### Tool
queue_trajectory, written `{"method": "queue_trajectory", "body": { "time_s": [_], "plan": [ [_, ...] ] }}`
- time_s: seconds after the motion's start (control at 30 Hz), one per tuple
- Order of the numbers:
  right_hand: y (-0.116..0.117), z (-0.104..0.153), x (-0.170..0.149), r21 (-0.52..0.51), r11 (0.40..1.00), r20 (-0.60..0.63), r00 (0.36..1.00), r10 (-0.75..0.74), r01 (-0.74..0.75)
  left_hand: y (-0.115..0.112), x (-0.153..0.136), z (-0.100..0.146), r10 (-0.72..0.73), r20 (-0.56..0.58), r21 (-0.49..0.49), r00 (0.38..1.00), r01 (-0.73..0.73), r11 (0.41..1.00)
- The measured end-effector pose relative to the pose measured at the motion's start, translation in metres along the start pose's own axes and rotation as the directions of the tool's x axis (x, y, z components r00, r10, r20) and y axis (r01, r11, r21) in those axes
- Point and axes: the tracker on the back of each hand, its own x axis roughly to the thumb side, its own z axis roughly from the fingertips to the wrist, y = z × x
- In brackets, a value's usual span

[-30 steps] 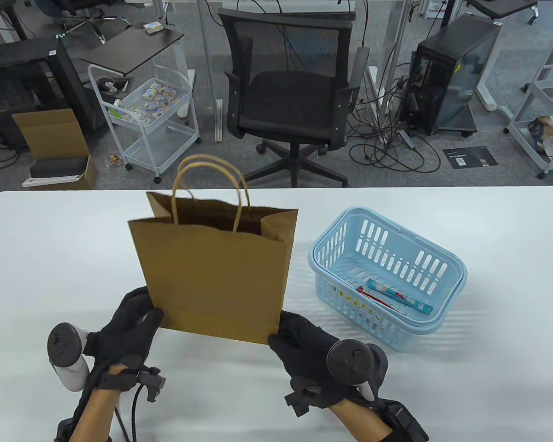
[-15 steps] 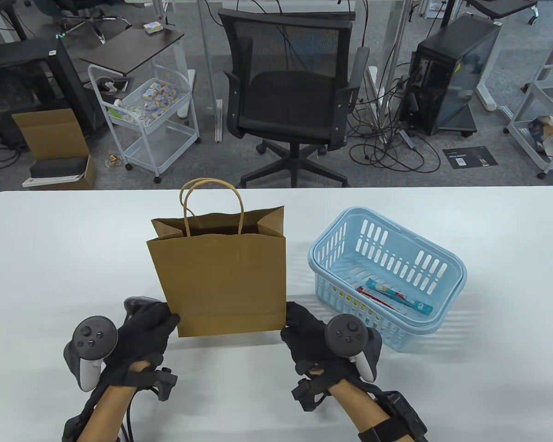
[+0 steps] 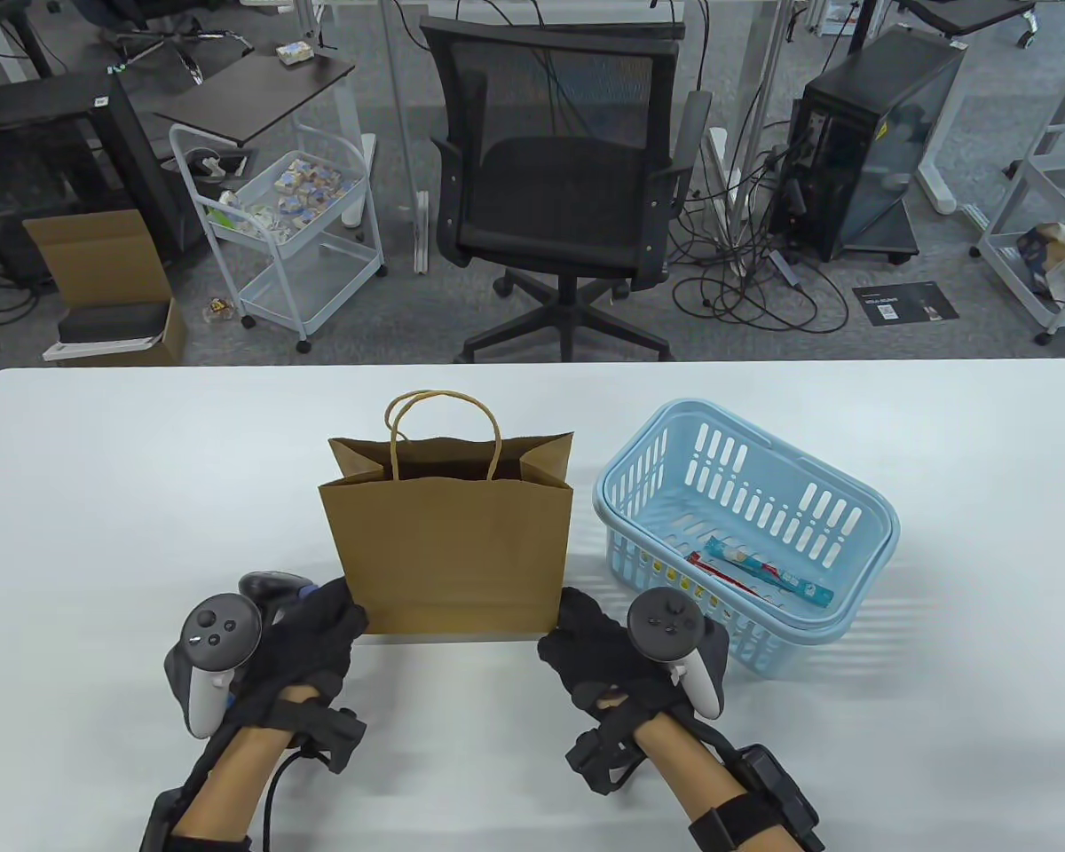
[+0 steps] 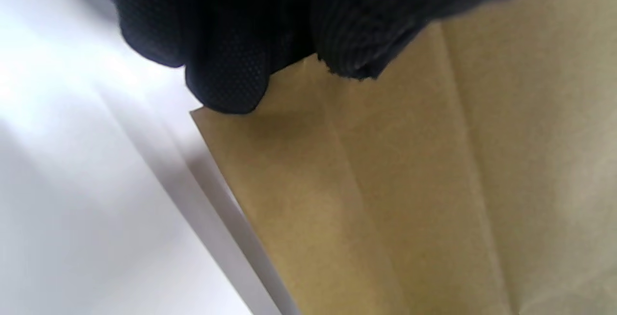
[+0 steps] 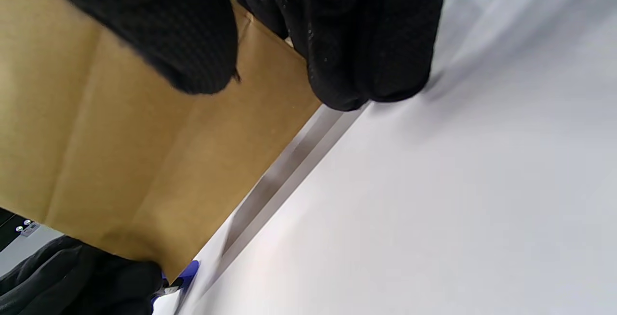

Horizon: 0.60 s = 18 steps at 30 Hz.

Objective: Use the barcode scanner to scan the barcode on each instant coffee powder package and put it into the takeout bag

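Observation:
A brown paper takeout bag (image 3: 448, 550) stands upright with its mouth open at the table's middle. My left hand (image 3: 342, 612) pinches its lower left corner, and my right hand (image 3: 572, 621) pinches its lower right corner. The left wrist view shows gloved fingers (image 4: 226, 79) on the bag (image 4: 409, 199). In the right wrist view, fingers (image 5: 366, 40) and thumb clamp the bag (image 5: 144, 161). A dark barcode scanner (image 3: 266, 586) lies partly hidden behind my left hand. A long instant coffee package (image 3: 759, 568) lies in the light blue basket (image 3: 612, 470) to the bag's right.
The basket stands close to the bag's right side and to my right hand. White tabletop (image 3: 98, 497) stretches to the left of the bag and along the front edge. An office chair (image 3: 559, 177) stands beyond the far edge.
The bag has come down from a tilted, raised hold and shifted right, now upright on the table. Both hands moved right with its bottom corners.

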Motion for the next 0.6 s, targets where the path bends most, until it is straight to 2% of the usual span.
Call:
{"method": "queue_trajectory", "body": {
  "time_s": [0.27,0.6],
  "plan": [
    [-0.0001,-0.0018,-0.0017,0.032,0.999,-0.014,1.000,-0.007,0.007,-0.0067,-0.0076,-0.0042,0.034,-0.032,-0.052,0.999,-0.035,0.998],
    [-0.0018,-0.0015,-0.0009,0.031,0.999,0.000,1.000,-0.017,0.017,-0.0077,-0.0104,-0.0056,0.008,-0.075,-0.061,0.997,-0.013,0.998]
  ]
}}
